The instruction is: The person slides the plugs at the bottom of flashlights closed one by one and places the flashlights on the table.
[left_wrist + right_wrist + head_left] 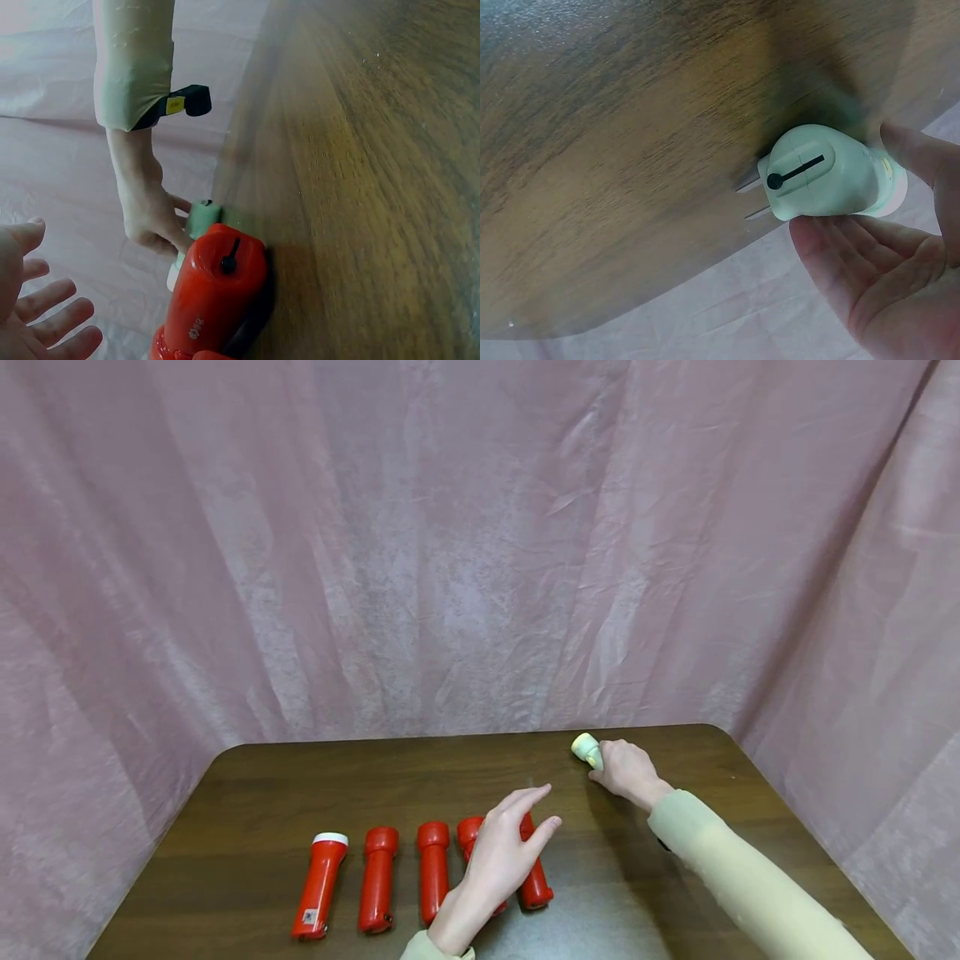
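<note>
My right hand (628,770) reaches to the table's far right part and grips a pale green flashlight (585,747) there. In the right wrist view, thumb and fingers lie on opposite sides of the green flashlight (817,180), whose tail shows a black slider and two metal prongs. My left hand (498,852) hovers with spread, relaxed fingers over the right end of a row of red flashlights, holding nothing. It partly hides a red flashlight (468,833) and another red flashlight (535,885). The left wrist view shows a red flashlight's tail (225,262) close by.
Further left in the row lie a red flashlight with a white rim (321,889), a red flashlight (377,885) and one more red flashlight (433,868). The brown wooden table (300,777) has rounded far corners. A pink curtain (450,568) hangs behind it and along the sides.
</note>
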Demonstrator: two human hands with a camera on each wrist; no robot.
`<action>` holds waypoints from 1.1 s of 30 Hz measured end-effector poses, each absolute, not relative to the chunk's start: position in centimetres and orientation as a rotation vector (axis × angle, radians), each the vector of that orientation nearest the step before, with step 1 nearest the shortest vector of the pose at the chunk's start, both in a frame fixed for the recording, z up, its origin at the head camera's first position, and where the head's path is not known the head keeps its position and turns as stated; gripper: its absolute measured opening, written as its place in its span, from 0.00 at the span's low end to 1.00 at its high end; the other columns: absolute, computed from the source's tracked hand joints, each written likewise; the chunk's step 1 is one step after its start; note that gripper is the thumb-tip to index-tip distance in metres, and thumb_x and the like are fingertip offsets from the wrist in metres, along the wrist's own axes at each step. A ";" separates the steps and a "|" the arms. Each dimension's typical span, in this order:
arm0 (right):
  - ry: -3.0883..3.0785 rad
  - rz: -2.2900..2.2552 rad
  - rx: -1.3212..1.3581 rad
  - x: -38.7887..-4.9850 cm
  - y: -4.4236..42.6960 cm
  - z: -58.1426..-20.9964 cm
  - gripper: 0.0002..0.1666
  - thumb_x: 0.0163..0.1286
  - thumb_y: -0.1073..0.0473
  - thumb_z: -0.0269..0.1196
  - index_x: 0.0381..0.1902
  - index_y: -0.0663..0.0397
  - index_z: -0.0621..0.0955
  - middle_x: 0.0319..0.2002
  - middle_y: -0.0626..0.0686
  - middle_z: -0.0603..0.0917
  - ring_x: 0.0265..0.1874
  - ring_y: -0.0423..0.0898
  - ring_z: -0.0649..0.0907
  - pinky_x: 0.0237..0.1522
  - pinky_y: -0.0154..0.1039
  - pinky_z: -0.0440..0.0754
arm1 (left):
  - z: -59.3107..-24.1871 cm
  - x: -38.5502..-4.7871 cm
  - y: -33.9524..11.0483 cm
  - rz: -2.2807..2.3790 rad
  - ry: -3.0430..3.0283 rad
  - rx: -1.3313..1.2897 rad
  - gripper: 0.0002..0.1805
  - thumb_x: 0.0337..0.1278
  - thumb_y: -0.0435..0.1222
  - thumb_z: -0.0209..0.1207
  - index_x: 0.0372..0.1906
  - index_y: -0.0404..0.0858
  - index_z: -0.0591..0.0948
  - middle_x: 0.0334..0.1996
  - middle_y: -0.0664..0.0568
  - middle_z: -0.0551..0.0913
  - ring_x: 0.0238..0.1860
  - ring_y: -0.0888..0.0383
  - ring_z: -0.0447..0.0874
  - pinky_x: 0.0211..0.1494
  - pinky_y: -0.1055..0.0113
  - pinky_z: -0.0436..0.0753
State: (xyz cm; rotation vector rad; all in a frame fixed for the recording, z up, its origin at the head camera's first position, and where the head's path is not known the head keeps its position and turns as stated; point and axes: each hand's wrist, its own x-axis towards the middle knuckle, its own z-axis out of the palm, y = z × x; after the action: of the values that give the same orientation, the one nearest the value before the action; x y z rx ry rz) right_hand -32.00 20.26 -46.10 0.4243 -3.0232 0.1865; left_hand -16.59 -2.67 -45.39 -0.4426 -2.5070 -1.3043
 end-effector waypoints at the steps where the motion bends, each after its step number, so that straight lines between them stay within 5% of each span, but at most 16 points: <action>1: -3.028 0.187 0.415 -32.1 20.2 -46.1 0.19 0.59 0.54 0.78 0.31 0.59 0.80 0.25 0.53 0.83 0.24 0.49 0.80 0.29 0.51 0.83 | -45.4 -16.6 -2.6 -1.302 -2.504 -0.441 0.23 0.70 0.45 0.66 0.67 0.46 0.83 0.64 0.50 0.87 0.66 0.51 0.86 0.68 0.52 0.85; 18: -3.059 0.261 0.428 -31.7 20.5 -45.7 0.14 0.58 0.60 0.76 0.28 0.57 0.79 0.23 0.51 0.80 0.24 0.47 0.78 0.28 0.45 0.78 | -45.8 -16.6 -2.0 -1.282 -2.452 -0.417 0.23 0.68 0.43 0.68 0.66 0.47 0.83 0.62 0.53 0.88 0.63 0.53 0.88 0.66 0.55 0.86; 33: -3.010 0.675 0.462 -27.6 20.3 -43.0 0.24 0.63 0.56 0.76 0.50 0.67 0.85 0.42 0.62 0.92 0.34 0.49 0.90 0.35 0.45 0.88 | -45.6 -15.3 -0.7 -1.134 -2.315 -0.454 0.24 0.62 0.41 0.72 0.63 0.46 0.85 0.58 0.53 0.89 0.59 0.55 0.89 0.62 0.58 0.88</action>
State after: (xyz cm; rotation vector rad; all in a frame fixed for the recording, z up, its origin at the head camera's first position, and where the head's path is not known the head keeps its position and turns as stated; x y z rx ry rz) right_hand -27.63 20.26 -42.99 0.4623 -3.0104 0.6752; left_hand -15.26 -0.71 -45.62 -0.4539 -2.3153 -1.1344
